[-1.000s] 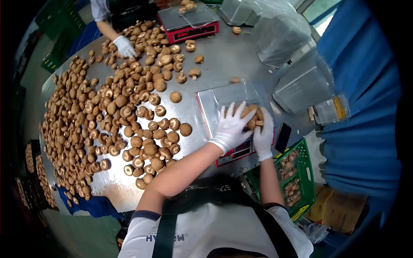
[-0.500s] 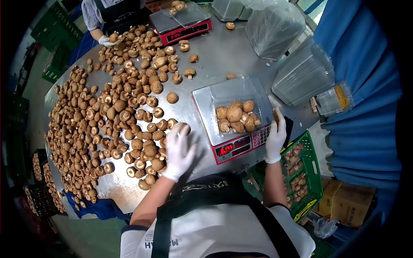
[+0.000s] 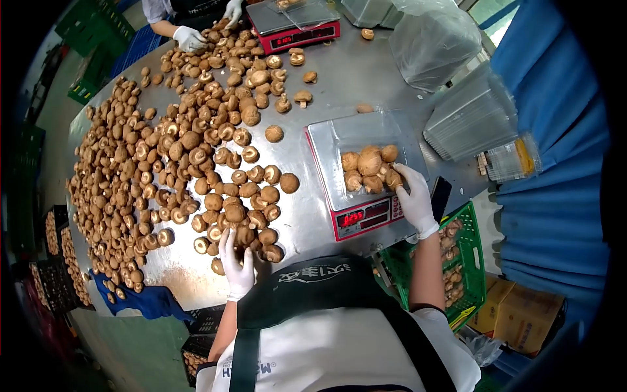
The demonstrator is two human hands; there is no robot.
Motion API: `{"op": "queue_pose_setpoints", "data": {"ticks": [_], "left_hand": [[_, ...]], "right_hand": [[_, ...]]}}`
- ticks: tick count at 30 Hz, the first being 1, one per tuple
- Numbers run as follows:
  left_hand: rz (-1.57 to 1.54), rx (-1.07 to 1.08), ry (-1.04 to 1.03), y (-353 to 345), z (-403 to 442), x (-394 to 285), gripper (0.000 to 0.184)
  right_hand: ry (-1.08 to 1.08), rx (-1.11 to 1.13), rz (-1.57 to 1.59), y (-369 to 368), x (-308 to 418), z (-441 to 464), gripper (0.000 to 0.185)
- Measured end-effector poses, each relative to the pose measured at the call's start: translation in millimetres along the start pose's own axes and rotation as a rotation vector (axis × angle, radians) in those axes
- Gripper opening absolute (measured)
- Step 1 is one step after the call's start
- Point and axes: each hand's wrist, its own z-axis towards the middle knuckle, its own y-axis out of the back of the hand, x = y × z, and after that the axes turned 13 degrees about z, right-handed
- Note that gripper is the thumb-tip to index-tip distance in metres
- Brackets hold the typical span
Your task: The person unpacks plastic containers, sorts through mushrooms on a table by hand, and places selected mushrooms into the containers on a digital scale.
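Observation:
My right hand (image 3: pixel 417 199), in a white glove, reaches into a clear plastic tray (image 3: pixel 334 191). Its fingers and thumb close around a shiitake mushroom (image 3: pixel 393 178) at the tray's right side. Several more shiitakes (image 3: pixel 369 162) lie in that tray, which rests on a red-framed digital scale (image 3: pixel 353 219) reading 0.255. My left hand (image 3: pixel 237 271), also gloved, is at the near edge of the loose mushroom pile (image 3: pixel 176 147). Its fingers are spread beside a brown mushroom cap (image 3: pixel 244 236), with no firm grip visible.
Across the metal table (image 3: pixel 346 75), a co-worker's gloved hands (image 3: pixel 190 39) are among the mushrooms beside a second scale (image 3: pixel 297 39). Stacked clear trays (image 3: pixel 467 121) and a plastic bag (image 3: pixel 434 46) stand right. A green crate (image 3: pixel 480 261) with packed mushrooms sits below; a phone (image 3: pixel 441 195) lies nearby.
My right hand has moved left into the tray with a mushroom. My left hand has moved left and nearer my body, leaving one mushroom behind. The scale reading rose from 0.145 to 0.255.

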Motion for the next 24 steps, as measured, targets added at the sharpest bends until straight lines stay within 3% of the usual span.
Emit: {"op": "queue_pose_setpoints", "data": {"ticks": [6,14,18,20,23,24], "left_hand": [[-0.028,0.008,0.037,5,1,-1,0.052],[-0.087,-0.031,0.113,10,3,-2,0.048],[-0.144,-0.039,0.144,9,-1,7,0.048],[-0.214,-0.112,0.232,9,-3,18,0.048],[-0.339,-0.247,0.347,17,-12,46,0.046],[-0.320,-0.260,0.482,32,-11,33,0.045]], "right_hand": [[0.009,-0.009,0.139,-1,-7,4,0.033],[0.030,-0.016,-0.103,3,10,3,0.035],[0.002,0.018,0.110,-1,-6,9,0.047],[-0.211,-0.073,0.340,3,3,9,0.050],[-0.179,-0.201,0.617,4,51,16,0.049],[-0.116,-0.175,0.643,-3,62,20,0.049]]}}
